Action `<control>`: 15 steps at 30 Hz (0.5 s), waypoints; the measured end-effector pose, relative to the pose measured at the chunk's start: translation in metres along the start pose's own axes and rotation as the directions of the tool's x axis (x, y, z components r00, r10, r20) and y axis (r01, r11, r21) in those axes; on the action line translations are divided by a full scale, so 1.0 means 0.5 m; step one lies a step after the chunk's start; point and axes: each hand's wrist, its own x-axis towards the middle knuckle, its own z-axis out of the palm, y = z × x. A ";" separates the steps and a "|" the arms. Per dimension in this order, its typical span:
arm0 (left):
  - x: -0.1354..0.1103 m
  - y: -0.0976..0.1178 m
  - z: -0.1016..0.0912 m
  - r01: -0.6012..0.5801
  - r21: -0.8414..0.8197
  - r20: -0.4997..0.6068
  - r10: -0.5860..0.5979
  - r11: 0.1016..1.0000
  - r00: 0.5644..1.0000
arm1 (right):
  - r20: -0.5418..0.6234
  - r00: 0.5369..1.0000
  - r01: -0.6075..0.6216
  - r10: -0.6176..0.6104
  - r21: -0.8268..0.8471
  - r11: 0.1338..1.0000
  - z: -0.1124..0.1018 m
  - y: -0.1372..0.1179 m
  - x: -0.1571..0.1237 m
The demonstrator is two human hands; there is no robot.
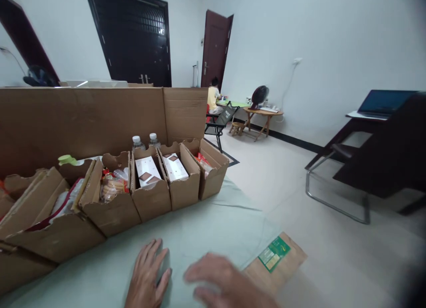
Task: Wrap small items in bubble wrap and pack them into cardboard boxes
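My left hand (146,277) lies flat on the pale green tablecloth (213,219), fingers stretched out and empty. My right hand (226,283) hovers just beside it, fingers spread and slightly blurred, holding nothing. It is close to a brown cardboard box with a green label (274,259) at the table's right corner. Beyond the hands stands a row of open cardboard boxes (149,197) with packaged snacks. Two of them hold white cartons (146,171). Two water bottles (143,142) stand behind them.
A tall cardboard sheet (100,117) walls off the back of the table. To the right are tiled floor, a dark chair with a metal frame (366,175) and a laptop (382,103) on a desk. A person in yellow (213,99) sits at a far table by a fan.
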 end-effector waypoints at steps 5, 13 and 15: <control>0.007 0.007 0.002 0.007 0.036 0.008 -0.008 0.999 1.000 | -0.345 0.919 -0.269 0.192 -0.190 0.944 -0.270 0.030 0.211; 0.015 0.013 -0.005 0.060 -0.010 0.007 -0.060 0.998 0.998 | 0.160 0.862 -0.344 0.481 -0.513 0.787 -0.298 0.194 0.474; 0.019 0.012 -0.005 0.057 -0.023 -0.005 -0.057 0.998 0.998 | 0.024 0.882 -0.389 0.470 -0.523 0.758 -0.264 0.224 0.478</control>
